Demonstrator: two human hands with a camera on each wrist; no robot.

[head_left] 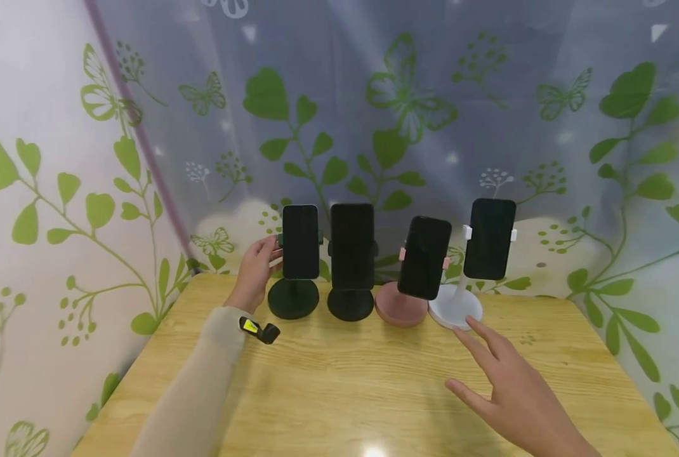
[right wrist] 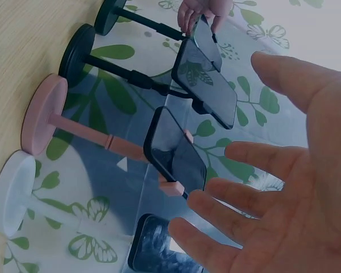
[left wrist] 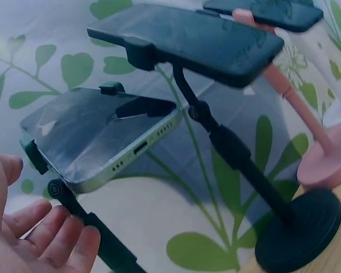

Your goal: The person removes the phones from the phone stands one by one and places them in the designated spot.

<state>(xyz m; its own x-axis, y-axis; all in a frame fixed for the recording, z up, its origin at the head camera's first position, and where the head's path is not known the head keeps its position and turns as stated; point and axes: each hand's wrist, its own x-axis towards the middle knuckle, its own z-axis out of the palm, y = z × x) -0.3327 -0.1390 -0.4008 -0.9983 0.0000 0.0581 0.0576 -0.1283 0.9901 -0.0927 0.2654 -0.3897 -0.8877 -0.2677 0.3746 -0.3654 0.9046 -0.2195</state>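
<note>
At the left end of a row, a phone (head_left: 300,241) sits in the clamp of a dark green phone stand (head_left: 293,299). My left hand (head_left: 255,266) is beside that clamp, and in the left wrist view its loosely bent fingers (left wrist: 48,230) overlap the green neck, the thumb apart from them. My right hand (head_left: 513,387) hovers over the table with fingers spread and nothing in it, nearest to the white phone stand (head_left: 450,308). That stand holds a tilted phone (head_left: 490,238). In the right wrist view, my right palm and fingers (right wrist: 256,202) show extended.
Between the end stands are a black phone stand (head_left: 350,306) with a large phone (head_left: 353,246) and a pink phone stand (head_left: 401,306) with a tilted phone (head_left: 424,258). All bases rest along the back of the wooden table (head_left: 339,387). A leaf-patterned curtain (head_left: 339,95) hangs behind.
</note>
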